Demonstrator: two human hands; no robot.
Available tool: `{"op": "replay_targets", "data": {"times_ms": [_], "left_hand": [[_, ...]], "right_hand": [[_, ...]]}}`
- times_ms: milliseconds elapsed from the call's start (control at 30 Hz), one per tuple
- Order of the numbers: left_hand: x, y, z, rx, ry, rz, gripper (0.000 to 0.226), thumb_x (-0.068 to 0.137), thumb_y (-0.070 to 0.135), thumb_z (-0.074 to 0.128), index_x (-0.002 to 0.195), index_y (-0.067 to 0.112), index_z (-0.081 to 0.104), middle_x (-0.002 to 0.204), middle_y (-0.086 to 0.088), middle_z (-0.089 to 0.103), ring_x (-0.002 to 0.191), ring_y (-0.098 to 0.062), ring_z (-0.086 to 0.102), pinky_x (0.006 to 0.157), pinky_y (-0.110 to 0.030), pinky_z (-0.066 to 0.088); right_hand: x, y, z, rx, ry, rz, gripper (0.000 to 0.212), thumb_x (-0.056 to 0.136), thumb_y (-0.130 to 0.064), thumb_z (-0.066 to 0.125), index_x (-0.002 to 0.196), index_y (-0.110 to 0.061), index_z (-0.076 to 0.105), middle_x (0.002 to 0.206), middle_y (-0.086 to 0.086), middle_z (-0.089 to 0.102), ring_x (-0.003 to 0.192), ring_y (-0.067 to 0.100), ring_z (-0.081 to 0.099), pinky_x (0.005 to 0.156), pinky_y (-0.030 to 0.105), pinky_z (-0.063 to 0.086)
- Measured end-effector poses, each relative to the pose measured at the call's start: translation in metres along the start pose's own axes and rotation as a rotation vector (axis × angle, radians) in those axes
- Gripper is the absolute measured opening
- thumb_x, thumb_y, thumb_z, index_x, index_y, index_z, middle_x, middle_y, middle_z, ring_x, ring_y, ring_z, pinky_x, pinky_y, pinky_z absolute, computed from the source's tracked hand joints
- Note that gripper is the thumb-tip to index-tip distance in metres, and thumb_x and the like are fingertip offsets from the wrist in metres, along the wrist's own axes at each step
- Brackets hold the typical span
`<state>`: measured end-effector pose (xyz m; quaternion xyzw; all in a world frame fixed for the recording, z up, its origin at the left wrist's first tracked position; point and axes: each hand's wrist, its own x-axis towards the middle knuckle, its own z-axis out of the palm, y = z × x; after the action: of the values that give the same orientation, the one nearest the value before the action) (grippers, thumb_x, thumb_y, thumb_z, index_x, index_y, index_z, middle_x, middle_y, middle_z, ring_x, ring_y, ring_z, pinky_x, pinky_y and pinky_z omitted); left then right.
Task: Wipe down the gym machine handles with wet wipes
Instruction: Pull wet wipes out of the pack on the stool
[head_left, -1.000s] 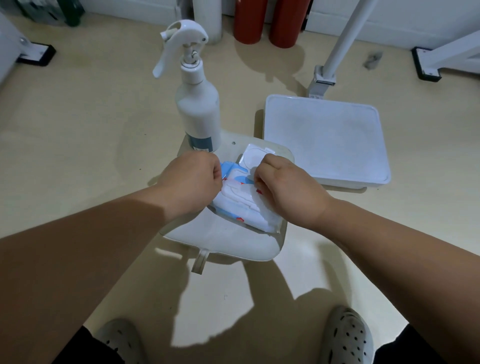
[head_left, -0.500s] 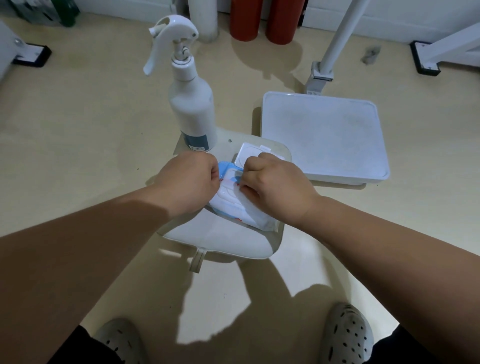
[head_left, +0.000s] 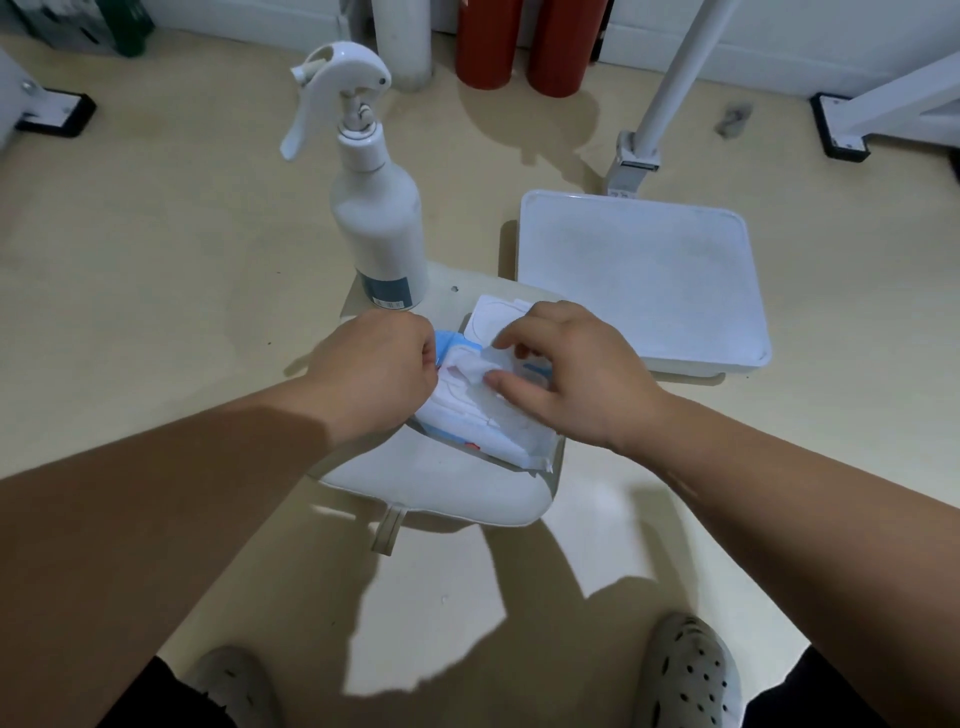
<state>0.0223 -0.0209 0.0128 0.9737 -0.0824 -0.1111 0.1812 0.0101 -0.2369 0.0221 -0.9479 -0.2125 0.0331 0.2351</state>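
Observation:
A blue and white pack of wet wipes (head_left: 493, 431) lies on a small white seat pad (head_left: 441, 488), its lid flap (head_left: 491, 322) folded open toward the far side. My left hand (head_left: 379, 369) is closed on the pack's left end and holds it down. My right hand (head_left: 566, 374) pinches a white wet wipe (head_left: 478, 370) between thumb and fingers at the pack's opening; the wipe sticks up a little out of the pack. No machine handle is in sight.
A white spray bottle (head_left: 374, 208) stands on the pad's far left corner. A white footplate (head_left: 639, 275) with a slanted white post (head_left: 670, 78) lies to the right. Red cylinders (head_left: 524, 41) stand by the far wall. Black-capped frame feet (head_left: 841, 124) rest on the floor.
My right hand has opened its fingers, taken hold of a wipe and drawn its tip up out of the pack. My left hand stays on the pack.

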Motion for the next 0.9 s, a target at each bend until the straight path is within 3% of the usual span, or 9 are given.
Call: {"op": "replay_targets", "data": {"times_ms": [67,200,333,467,567,733,833,900], "left_hand": [[0.000,0.000,0.000,-0.005,0.003,0.004,0.032,0.090,0.021,0.056,0.061,0.029,0.044,0.071,0.005,0.057,0.075,-0.025,0.057,0.062,-0.030,0.037],[-0.001,-0.001,0.002,0.014,0.023,0.008,0.033,0.092,0.020,0.055,0.062,0.029,0.043,0.075,0.000,0.062,0.076,-0.027,0.059,0.062,-0.030,0.038],[0.000,0.000,0.004,0.029,0.019,-0.001,0.025,0.093,0.022,0.054,0.069,0.028,0.049,0.080,-0.002,0.064,0.078,-0.028,0.060,0.064,-0.032,0.042],[0.003,0.003,0.007,0.075,-0.003,-0.013,0.028,0.093,0.019,0.051,0.067,0.028,0.044,0.079,-0.002,0.062,0.077,-0.028,0.058,0.062,-0.031,0.039],[0.003,0.005,0.008,0.097,-0.009,-0.027,0.028,0.092,0.018,0.050,0.067,0.028,0.044,0.080,-0.003,0.061,0.078,-0.028,0.058,0.062,-0.031,0.038],[-0.002,0.006,0.005,0.083,-0.009,-0.035,0.027,0.092,0.018,0.050,0.068,0.029,0.045,0.084,-0.003,0.064,0.081,-0.029,0.059,0.065,-0.032,0.042],[-0.003,0.006,0.004,0.077,-0.006,-0.044,0.024,0.092,0.019,0.050,0.070,0.028,0.048,0.084,-0.002,0.064,0.081,-0.029,0.060,0.066,-0.032,0.046],[-0.003,0.007,0.003,0.090,-0.031,-0.051,0.030,0.093,0.019,0.050,0.065,0.027,0.043,0.082,-0.002,0.062,0.080,-0.028,0.059,0.064,-0.031,0.043]], "right_hand": [[0.004,-0.011,0.009,-0.060,0.019,0.000,0.042,0.080,-0.057,0.071,0.105,-0.023,0.075,0.091,0.000,0.068,0.090,0.023,0.059,0.069,0.031,0.048],[0.010,-0.018,0.022,-0.097,0.119,-0.084,0.009,0.080,-0.024,0.074,0.081,-0.016,0.079,0.077,0.006,0.068,0.076,0.032,0.061,0.058,0.034,0.050],[0.014,-0.018,0.013,0.192,0.132,0.104,0.012,0.088,-0.022,0.072,0.080,-0.013,0.072,0.083,0.001,0.065,0.081,0.019,0.057,0.071,0.031,0.044],[0.015,-0.019,0.003,0.381,0.134,0.291,0.022,0.093,-0.022,0.069,0.073,-0.012,0.064,0.079,-0.004,0.065,0.082,0.014,0.061,0.073,0.025,0.045],[0.017,-0.019,-0.003,0.593,0.140,0.395,0.028,0.093,-0.021,0.069,0.067,-0.020,0.059,0.071,-0.008,0.061,0.071,0.008,0.057,0.069,0.022,0.045],[0.018,-0.016,-0.013,0.959,0.176,0.555,0.029,0.094,-0.022,0.069,0.066,-0.020,0.060,0.078,0.008,0.056,0.075,0.022,0.051,0.069,0.042,0.049],[0.015,-0.014,-0.014,1.053,0.196,0.597,0.028,0.094,-0.021,0.069,0.068,-0.017,0.060,0.082,0.012,0.054,0.078,0.024,0.049,0.071,0.045,0.048],[0.011,-0.012,-0.013,0.986,0.176,0.562,0.025,0.092,-0.023,0.072,0.069,-0.016,0.066,0.079,0.009,0.061,0.076,0.021,0.055,0.074,0.043,0.052]]}}
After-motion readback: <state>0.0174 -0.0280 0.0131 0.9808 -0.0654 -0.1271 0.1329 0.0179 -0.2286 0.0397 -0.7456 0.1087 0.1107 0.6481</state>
